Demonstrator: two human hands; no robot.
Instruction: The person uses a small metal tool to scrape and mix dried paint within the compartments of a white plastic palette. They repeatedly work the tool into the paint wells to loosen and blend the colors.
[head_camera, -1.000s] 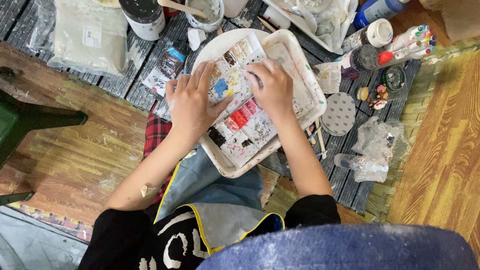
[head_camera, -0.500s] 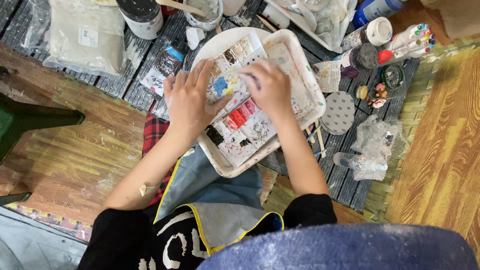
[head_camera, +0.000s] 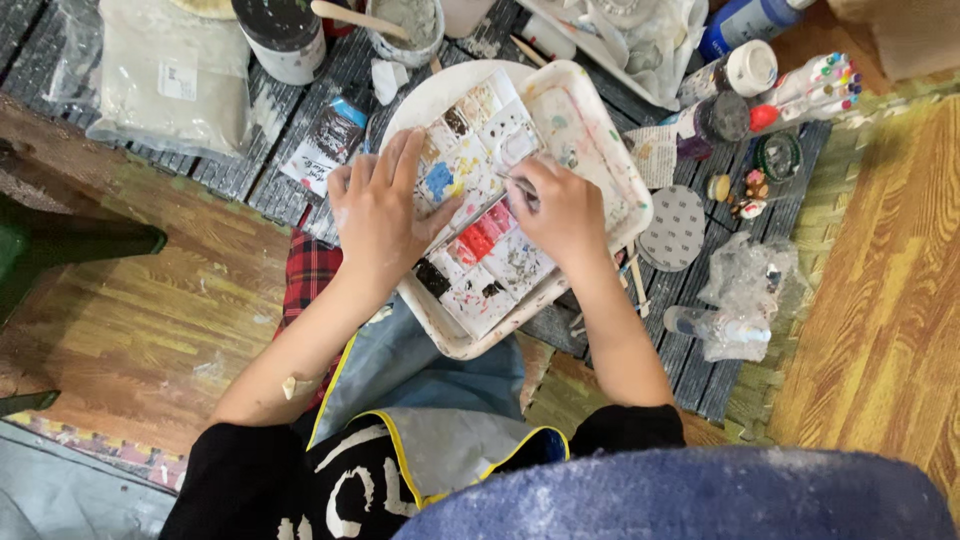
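Observation:
A white paint palette (head_camera: 480, 265) with many small wells of red, blue, yellow, brown and black paint lies on a paint-stained white tray (head_camera: 600, 150). My left hand (head_camera: 380, 215) rests flat on the palette's left side, fingers spread beside the blue well. My right hand (head_camera: 560, 210) is curled over the palette's middle, pinching a thin tool (head_camera: 512, 182) that looks like a brush or pick, its tip at a pale well. A round white plate (head_camera: 440, 90) shows under the palette's far edge.
On the dark slatted mat: a paint-spattered tub (head_camera: 285, 35), a cup of grey paste with a wooden stick (head_camera: 405, 20), a plastic bag of pale powder (head_camera: 170, 75), marker pens (head_camera: 820, 85), small jars, a round sanding disc (head_camera: 672, 228), crumpled plastic (head_camera: 745, 290). Wooden floor surrounds.
My right hand has moved slightly toward the palette's middle and closed tighter on the thin tool. My left hand stays flat on the palette.

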